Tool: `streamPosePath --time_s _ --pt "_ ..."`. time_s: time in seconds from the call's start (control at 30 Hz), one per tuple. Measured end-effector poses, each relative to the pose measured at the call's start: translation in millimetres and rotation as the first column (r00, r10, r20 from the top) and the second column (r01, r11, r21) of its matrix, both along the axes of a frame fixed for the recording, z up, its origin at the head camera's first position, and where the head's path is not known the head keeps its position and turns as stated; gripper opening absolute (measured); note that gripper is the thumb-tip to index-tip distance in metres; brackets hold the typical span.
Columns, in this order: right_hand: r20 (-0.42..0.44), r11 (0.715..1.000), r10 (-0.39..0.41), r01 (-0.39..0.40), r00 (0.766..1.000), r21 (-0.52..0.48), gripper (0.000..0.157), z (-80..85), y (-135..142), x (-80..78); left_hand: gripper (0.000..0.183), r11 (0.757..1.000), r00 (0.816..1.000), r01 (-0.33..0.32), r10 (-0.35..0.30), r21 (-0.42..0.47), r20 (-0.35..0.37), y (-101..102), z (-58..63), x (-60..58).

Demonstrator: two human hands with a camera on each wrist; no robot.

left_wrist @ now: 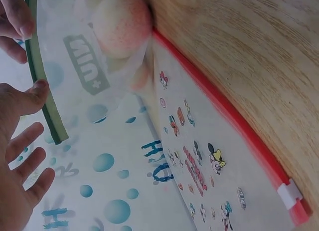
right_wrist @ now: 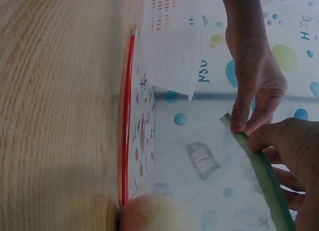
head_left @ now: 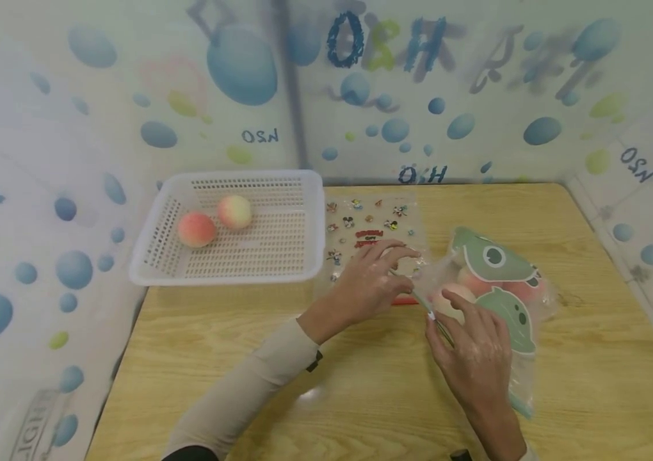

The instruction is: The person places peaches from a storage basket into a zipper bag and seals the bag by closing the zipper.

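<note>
Well, first from the head: a clear bag (head_left: pixel 476 256) on the table (head_left: pixel 217 358), well to the right of the left hand (head_left: pixel 368 283) and just past the right hand (head_left: pixel 476 349), so nearer to the right one. Pinched by both hands at its mouth, a green strip (head_left: pixel 421 303), slanting from upper left to lower right, with a white slider (head_left: pixel 431 315) by the right fingertips. Big-eyed green faces on the plastic, pink and cream peaches (head_left: pixel 453 301) making it fat and bumpy. Hard to tell if just one bag there or two. Off to the left, two loose peaches (head_left: pixel 196 229) in a white basket (head_left: pixel 228 280); partly behind the left hand, a flat red-edged bag (head_left: pixel 369 218).

Next, from the left wrist: left thumb on the strip, three fingers spread loose. One peach showing, round and speckled.

Last, from the right wrist: both hands close together on the strip, with see-through plastic and a gray-green label below.
</note>
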State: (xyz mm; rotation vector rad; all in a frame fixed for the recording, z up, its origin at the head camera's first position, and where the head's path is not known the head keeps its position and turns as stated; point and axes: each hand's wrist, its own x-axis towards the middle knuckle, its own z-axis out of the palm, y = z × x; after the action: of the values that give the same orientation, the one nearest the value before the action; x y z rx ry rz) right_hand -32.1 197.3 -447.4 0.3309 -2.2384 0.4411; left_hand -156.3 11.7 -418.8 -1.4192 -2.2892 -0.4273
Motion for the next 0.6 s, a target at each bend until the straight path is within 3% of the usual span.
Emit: streamPosePath --time_s 0.27,0.6 --pt "0.015 1.000 0.001 0.000 1.000 -0.015 0.043 0.6 4 2.5 0.008 1.000 1.000 -0.019 0.018 0.024 0.020 2 -1.7 -3.6" --pt "-0.017 1.000 -0.026 0.026 1.000 0.002 0.041 5.8 12 10.7 0.006 0.999 1.000 -0.014 0.015 0.039 -0.007 2 -4.5 -8.1"
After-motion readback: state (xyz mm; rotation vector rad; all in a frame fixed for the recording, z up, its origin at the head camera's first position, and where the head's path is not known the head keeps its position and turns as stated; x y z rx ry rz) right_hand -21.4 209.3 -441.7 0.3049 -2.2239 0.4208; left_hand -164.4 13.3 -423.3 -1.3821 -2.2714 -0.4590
